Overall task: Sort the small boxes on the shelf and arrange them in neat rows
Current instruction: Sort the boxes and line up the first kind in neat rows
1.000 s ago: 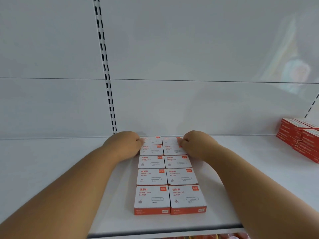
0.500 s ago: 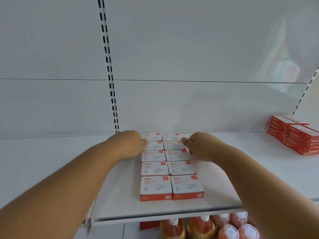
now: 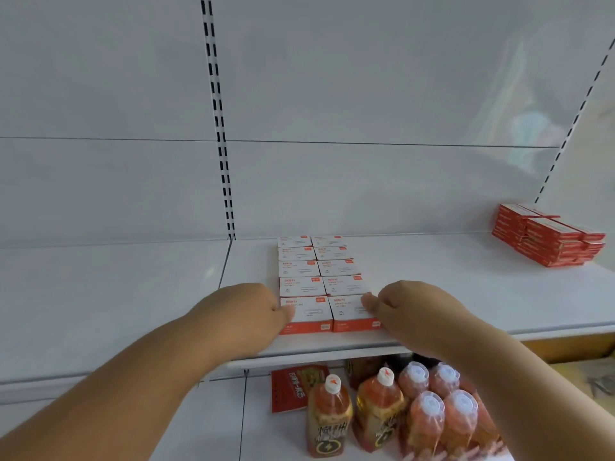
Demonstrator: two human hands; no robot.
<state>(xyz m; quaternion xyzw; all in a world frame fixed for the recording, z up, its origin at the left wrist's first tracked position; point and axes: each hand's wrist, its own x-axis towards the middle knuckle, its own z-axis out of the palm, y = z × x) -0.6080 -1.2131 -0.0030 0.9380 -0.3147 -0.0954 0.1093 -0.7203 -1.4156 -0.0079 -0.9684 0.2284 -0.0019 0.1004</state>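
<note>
White-and-orange paper-clip boxes (image 3: 319, 271) lie flat on the white shelf (image 3: 432, 294) in two columns, several rows deep, running from the back wall toward the front edge. My left hand (image 3: 246, 311) grips the left side of the front left box (image 3: 307, 314), thumb on its top, fingers hidden beside it. My right hand (image 3: 412, 307) holds the right side of the front right box (image 3: 349, 316), curled fingertips on its top edge. The two hands squeeze the front pair between them.
A stack of red boxes (image 3: 545, 237) sits at the shelf's far right. A slotted upright (image 3: 219, 134) runs up the back wall. On the shelf below stand orange drink bottles (image 3: 382, 407) and a red packet (image 3: 296, 387).
Both hands have slid from the back rows forward along the two columns to the front pair of boxes. The view has pulled back, and the lower shelf with bottles has come into sight.
</note>
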